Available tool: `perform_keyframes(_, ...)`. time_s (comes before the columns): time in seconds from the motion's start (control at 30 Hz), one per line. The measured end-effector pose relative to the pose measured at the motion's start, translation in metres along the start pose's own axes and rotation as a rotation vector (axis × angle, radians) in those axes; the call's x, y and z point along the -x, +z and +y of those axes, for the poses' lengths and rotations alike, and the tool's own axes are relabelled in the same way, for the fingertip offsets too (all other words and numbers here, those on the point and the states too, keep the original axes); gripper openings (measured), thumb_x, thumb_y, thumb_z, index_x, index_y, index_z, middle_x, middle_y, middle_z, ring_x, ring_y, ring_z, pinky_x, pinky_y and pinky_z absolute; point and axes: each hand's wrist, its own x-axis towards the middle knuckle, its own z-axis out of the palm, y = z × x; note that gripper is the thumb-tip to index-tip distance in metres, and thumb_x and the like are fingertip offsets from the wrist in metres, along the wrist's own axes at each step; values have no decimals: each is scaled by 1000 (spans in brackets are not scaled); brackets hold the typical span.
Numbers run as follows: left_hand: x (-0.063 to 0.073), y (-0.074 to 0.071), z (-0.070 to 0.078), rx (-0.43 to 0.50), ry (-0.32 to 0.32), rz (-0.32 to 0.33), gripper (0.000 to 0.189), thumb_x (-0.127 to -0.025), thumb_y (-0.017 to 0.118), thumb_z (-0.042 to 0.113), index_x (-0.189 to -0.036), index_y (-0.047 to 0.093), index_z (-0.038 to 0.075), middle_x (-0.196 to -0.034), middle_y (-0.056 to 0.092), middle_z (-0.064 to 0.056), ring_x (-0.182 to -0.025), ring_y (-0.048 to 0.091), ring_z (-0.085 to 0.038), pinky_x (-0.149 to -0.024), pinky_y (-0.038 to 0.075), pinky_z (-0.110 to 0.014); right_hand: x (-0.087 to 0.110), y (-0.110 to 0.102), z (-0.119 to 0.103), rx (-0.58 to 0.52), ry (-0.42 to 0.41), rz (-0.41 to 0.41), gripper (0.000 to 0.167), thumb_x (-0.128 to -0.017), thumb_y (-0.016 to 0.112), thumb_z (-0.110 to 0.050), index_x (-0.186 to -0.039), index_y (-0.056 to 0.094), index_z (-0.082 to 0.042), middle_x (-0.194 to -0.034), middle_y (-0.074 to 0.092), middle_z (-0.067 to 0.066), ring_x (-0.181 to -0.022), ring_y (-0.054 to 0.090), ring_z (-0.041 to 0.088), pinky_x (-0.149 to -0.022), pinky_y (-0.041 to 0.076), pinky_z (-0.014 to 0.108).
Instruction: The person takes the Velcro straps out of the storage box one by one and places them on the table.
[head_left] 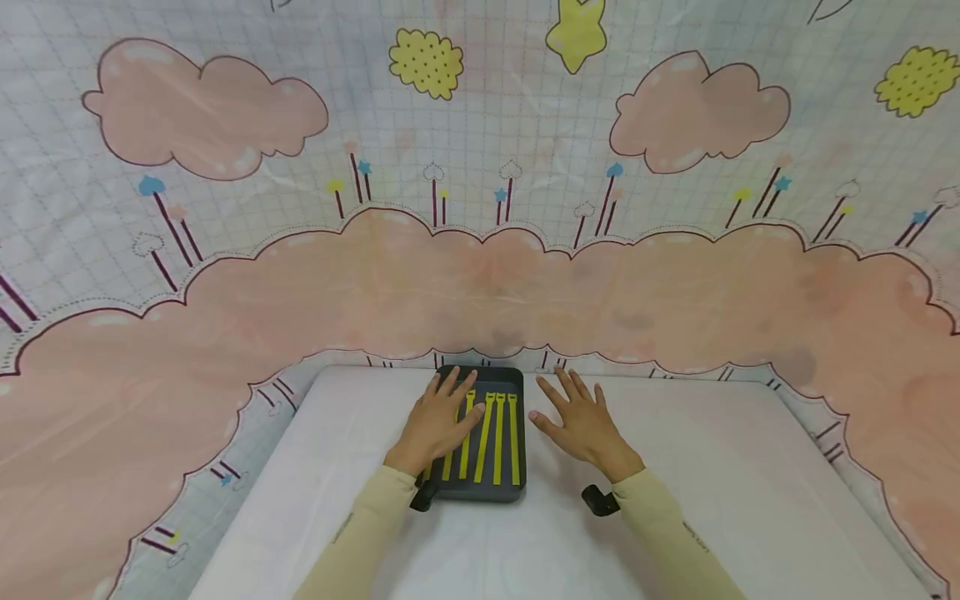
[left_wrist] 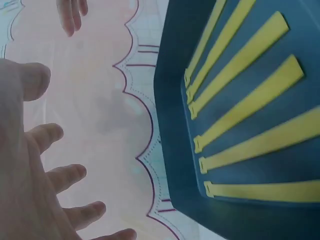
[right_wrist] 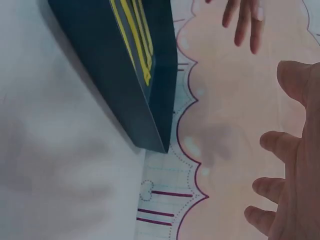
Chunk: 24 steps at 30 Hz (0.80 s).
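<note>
A dark tray (head_left: 483, 493) holds several flat yellow cable ties (head_left: 498, 442), laid side by side lengthwise, each with a slotted head at the far end. My left hand (head_left: 435, 425) is spread above the tray's left part and hides some of the ties. Off the tray's right side, my right hand (head_left: 585, 429) is held out over the white table with its fingers apart. Neither hand holds anything. In the left wrist view the ties (left_wrist: 250, 110) fan across the tray floor, and the slotted heads line up near the tray wall (left_wrist: 170, 115).
The white table (head_left: 712, 500) extends to both sides of the tray. Behind it hangs a cloth (head_left: 480, 292) printed with pink clouds and stars. A small black device (head_left: 598, 500) sits at the right wrist, and another (head_left: 423, 497) at the left.
</note>
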Motion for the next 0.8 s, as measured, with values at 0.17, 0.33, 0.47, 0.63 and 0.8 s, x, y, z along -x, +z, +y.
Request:
perform_keyframes(0.17, 7, -1, -11, 59, -43, 16, 63, -100, 44, 53, -156, 24, 33, -164, 21, -9, -149, 22, -40, -102, 41, -65, -1, 3, -6, -11, -26, 0, 67, -98, 44, -58, -155, 31, -26, -164, 21, 12, -151, 19, 38, -116, 14, 69)
perform_keyframes(0.33, 11, -1, -25, 117, -75, 43, 62, -101, 49, 43, -157, 26, 29, -163, 26, -11, -147, 28, -39, -99, 45, -64, -3, 4, -13, -29, -56, 10, 68, -98, 46, -57, -155, 33, -23, -164, 22, 12, -150, 20, 37, -116, 15, 68)
perform_keyframes(0.47, 16, -1, -36, 168, -101, 70, 61, -100, 52, 36, -156, 30, 26, -159, 32, -14, -142, 36, -41, -98, 44, -66, -5, 6, -18, -42, -90, 24, 67, -98, 47, -56, -155, 33, -23, -163, 23, 12, -150, 21, 36, -116, 17, 68)
perform_keyframes(0.63, 24, 2, -48, 268, -141, 70, 61, -99, 54, 31, -155, 32, 23, -157, 37, -16, -140, 39, -42, -106, 37, -65, -5, 10, -24, -66, -126, 27, 66, -98, 47, -56, -155, 33, -25, -162, 26, 13, -150, 23, 36, -117, 18, 66)
perform_keyframes(0.8, 30, 4, -55, 351, -156, 78, 63, -96, 58, 23, -154, 33, 17, -153, 41, -18, -134, 47, -41, -107, 39, -60, -4, 14, -31, -79, -168, 22, 65, -98, 48, -53, -154, 35, -23, -161, 29, 13, -148, 27, 34, -118, 22, 62)
